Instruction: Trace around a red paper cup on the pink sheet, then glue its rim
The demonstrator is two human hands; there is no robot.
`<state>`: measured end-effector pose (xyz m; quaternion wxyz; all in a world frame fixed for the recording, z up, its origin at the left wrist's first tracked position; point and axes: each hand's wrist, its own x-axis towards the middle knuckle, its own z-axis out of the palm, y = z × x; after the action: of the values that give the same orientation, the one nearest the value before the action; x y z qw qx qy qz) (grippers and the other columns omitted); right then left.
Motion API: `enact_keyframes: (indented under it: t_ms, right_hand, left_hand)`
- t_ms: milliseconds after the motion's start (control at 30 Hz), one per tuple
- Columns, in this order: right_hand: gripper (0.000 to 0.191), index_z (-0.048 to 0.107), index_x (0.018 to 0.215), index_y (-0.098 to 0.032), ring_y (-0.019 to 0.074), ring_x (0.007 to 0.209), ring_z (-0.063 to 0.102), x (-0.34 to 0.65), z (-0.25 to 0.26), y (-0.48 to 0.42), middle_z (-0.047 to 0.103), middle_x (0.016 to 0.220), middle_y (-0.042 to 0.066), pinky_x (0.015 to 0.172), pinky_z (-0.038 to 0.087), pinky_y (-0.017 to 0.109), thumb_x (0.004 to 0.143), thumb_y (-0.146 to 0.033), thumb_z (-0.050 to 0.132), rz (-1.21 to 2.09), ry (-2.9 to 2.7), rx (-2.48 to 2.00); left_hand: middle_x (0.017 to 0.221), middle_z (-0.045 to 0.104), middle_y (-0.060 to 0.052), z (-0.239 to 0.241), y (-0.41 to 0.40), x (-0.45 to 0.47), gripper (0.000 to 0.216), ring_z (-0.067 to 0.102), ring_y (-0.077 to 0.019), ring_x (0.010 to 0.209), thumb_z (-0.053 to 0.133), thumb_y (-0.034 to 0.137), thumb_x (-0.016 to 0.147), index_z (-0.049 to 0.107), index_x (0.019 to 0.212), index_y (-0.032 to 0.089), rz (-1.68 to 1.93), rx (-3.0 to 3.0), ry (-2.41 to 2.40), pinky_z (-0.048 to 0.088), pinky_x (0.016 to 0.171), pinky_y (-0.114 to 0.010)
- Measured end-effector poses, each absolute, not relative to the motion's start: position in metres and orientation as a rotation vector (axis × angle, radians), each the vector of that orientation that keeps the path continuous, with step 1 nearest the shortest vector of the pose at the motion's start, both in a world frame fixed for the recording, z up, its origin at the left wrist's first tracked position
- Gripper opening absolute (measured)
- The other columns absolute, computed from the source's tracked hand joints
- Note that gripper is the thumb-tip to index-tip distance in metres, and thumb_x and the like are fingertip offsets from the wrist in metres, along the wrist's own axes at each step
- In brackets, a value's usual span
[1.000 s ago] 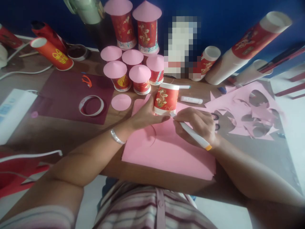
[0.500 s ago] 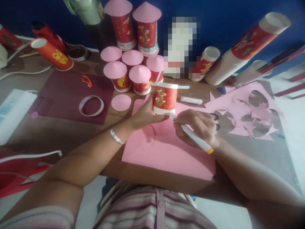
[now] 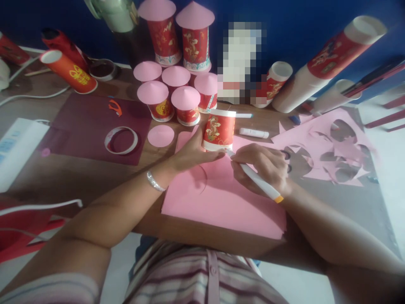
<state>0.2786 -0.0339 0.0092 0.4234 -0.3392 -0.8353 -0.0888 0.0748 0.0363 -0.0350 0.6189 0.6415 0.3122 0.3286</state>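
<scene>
My left hand [image 3: 198,152] is closed around the lower left side of a red cardboard tube [image 3: 219,130] with gold decoration and white bands at both ends. In my right hand [image 3: 261,166] is a white marker pen [image 3: 260,181] with an orange end, its tip touching or almost touching the tube's lower white band. Pink paper sheets [image 3: 221,207] lie under both hands, with a curved line visible at their left. Dark finger loops, perhaps of scissors [image 3: 287,155], peek out beside my right hand.
Red tubes with pink cone roofs [image 3: 185,99] stand behind. A pink paper disc [image 3: 160,136], a white ring [image 3: 121,140] and an orange-handled tool [image 3: 115,107] lie left. Cut pink scraps [image 3: 311,164], a glue stick [image 3: 254,133] and a long tube [image 3: 329,63] are right.
The marker's rear end has shifted very slightly up in my right hand. My left hand and the red tube have stayed in place.
</scene>
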Motion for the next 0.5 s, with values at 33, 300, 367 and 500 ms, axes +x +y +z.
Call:
enact_keyframes:
  t_ms: [33,300,367,500]
  right_hand:
    - [0.022,0.065,0.092,-0.022,0.0122,0.061,0.07,0.2785,0.0092,-0.034,0.072,0.074,-0.002,0.057,0.057,0.022,0.084,-0.002,0.069,-0.224,-2.09,-0.846]
    - [0.021,0.064,0.093,-0.02,0.0122,0.06,0.069,0.2795,0.0083,-0.0325,0.072,0.074,-0.001,0.056,0.056,0.023,0.085,-0.002,0.07,-0.24,-2.087,-0.833]
    - [0.022,0.064,0.094,-0.021,0.012,0.06,0.069,0.2798,0.0072,-0.0319,0.072,0.075,-0.001,0.055,0.056,0.022,0.085,-0.002,0.07,-0.238,-2.083,-0.836]
    - [0.02,0.063,0.094,-0.022,0.0116,0.061,0.069,0.2795,0.005,-0.0315,0.071,0.075,-0.002,0.055,0.056,0.022,0.087,-0.004,0.069,-0.242,-2.074,-0.84]
  left_hand:
    - [0.153,0.057,-0.019,-0.0346,0.0363,0.0748,0.099,0.059,-0.0366,0.141,0.089,0.058,0.076,0.038,0.153,0.023,0.757,1.465,0.716,0.053,0.116,-0.057]
    - [0.153,0.056,-0.019,-0.0338,0.0361,0.0746,0.099,0.057,-0.0385,0.144,0.089,0.056,0.076,0.038,0.153,0.021,0.75,1.439,0.722,0.048,0.119,-0.06]
    - [0.153,0.056,-0.018,-0.0325,0.0359,0.0745,0.099,0.056,-0.039,0.145,0.09,0.056,0.075,0.04,0.153,0.021,0.748,1.432,0.727,0.047,0.12,-0.062]
    - [0.152,0.058,-0.019,-0.0307,0.0354,0.0746,0.097,0.056,-0.0403,0.145,0.092,0.054,0.073,0.042,0.15,0.021,0.761,1.411,0.727,0.047,0.12,-0.061]
